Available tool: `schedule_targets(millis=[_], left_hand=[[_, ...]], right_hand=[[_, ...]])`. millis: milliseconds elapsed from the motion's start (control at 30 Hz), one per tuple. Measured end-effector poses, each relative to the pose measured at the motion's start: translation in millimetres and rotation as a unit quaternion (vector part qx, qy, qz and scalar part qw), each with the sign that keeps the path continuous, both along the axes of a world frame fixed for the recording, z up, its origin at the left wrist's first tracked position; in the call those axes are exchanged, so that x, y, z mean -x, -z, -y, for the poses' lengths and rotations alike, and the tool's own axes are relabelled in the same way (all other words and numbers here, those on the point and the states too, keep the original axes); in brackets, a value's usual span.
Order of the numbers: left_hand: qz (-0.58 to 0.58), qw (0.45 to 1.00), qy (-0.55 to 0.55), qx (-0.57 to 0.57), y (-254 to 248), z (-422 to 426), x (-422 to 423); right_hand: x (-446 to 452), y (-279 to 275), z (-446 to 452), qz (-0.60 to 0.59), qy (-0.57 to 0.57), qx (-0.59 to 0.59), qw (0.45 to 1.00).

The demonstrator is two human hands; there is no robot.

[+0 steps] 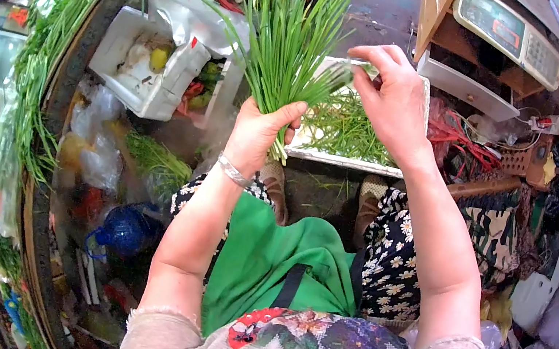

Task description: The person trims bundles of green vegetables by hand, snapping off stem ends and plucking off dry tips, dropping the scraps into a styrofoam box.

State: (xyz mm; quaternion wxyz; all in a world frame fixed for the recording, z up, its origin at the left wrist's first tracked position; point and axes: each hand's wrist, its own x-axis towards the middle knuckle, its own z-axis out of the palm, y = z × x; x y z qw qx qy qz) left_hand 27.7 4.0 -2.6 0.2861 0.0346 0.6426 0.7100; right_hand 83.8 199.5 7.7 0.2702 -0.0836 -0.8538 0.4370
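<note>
The green bunch [285, 46] is clamped low by fingers of the left hand [262, 126], best gently against bruising, while thumb and forefinger of the right hand [395, 94] are held parted.

Left hand [267, 126], most fingers hidden behind the chive bunch [284, 38]; right hand [398, 94], fingertips blurred, anything pinched between them indeterminable. White foam box [341, 160], partly hidden by the bunch and right forearm [436, 212]. Digital scale [513, 38], display figures illegible; long greens [90, 2] at left, cut off by the top edge.
</note>
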Motion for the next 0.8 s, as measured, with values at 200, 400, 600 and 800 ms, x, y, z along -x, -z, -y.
schedule_targets(millis=[200, 400, 600, 800], left_hand=[[0.0, 0.999, 0.039, 0.005, 4, 1, -2], [0.008, 1.0, -0.005, -0.003, -6, -4, -5], [0.01, 0.999, -0.038, -0.008, -5, -1, -1], [0.026, 0.998, -0.046, -0.028, -3, 1, 1]], right_hand=[[1, 3, 19, -0.048, -0.052, -0.062, 0.996], [3, 10, 18, -0.021, -0.059, -0.114, 0.991], [2, 11, 21, -0.064, -0.066, -0.097, 0.991], [7, 15, 16, -0.066, -0.071, -0.038, 0.995]])
